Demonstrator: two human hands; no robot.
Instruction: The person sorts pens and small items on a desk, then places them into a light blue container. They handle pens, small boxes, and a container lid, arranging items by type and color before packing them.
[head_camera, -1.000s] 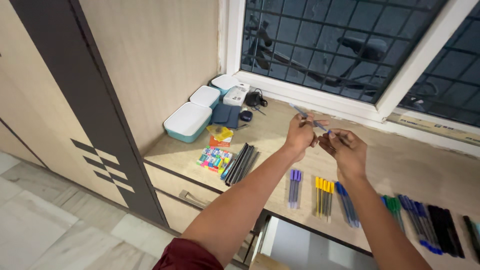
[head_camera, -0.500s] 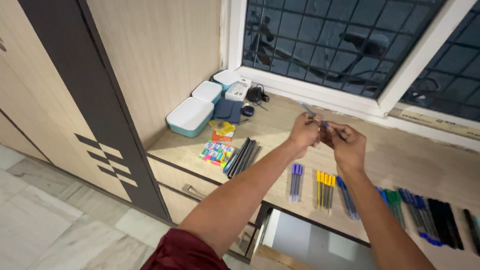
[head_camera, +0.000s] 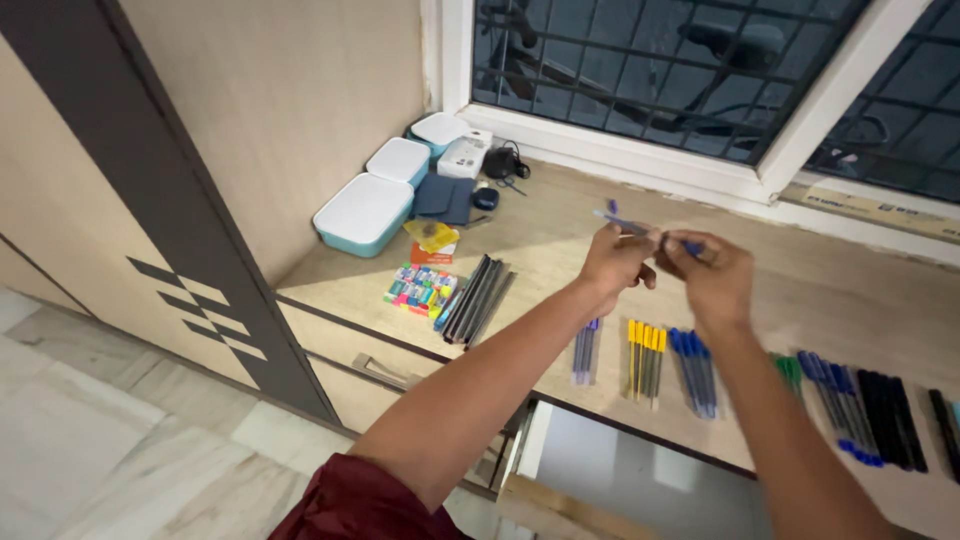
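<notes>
Both hands meet above the middle of the wooden desk (head_camera: 800, 290), well clear of its front edge and of the window frame (head_camera: 640, 160) behind. The left hand (head_camera: 618, 258) has its fingers closed around a slim blue pen (head_camera: 625, 222), which juts out to the left and slightly upward; the right hand (head_camera: 712, 276) pinches the pen's other end, a bit of blue showing between the fingertips. The pen is held in the air, not touching the desk.

Below the hands, along the front edge, lie sorted rows of pens — a purple group (head_camera: 586, 350), a yellow group (head_camera: 645, 355), a blue group (head_camera: 692, 368), then green, blue and black ones further right. A drawer (head_camera: 620, 470) stands pulled open under them.

To the left sit a bundle of dark pens (head_camera: 478, 298) and a flat pack of many-coloured pieces (head_camera: 418, 288). Against the wall stand three rounded white-lidded teal boxes (head_camera: 365, 212) in a line, with a dark blue pouch (head_camera: 445, 197) and a white carton (head_camera: 466, 157) beside them. The bare stretch of desk behind the hands is smooth, pale wood grain.
</notes>
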